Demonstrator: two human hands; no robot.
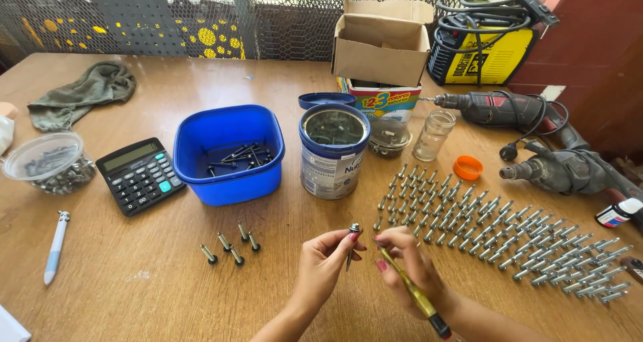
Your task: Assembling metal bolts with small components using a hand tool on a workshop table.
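Lower centre of frame: left hand (321, 262) pinches anchor bolt (352, 243) between thumb and fingertips, bolt near upright, head up. Right hand (410, 265) just beside it, fingers clenched round yellow-handled screwdriver (414, 292), fingertips touching bolt; handle slants toward lower right. Left of hands: five loose bolts (230, 244) on wooden table (134, 288). Right half: rows of anchor bolts (495, 238). Centre: blue plastic tub (229, 151) holding dark screws, beside metal tin (333, 151). Left: calculator (140, 175), pen (55, 246).
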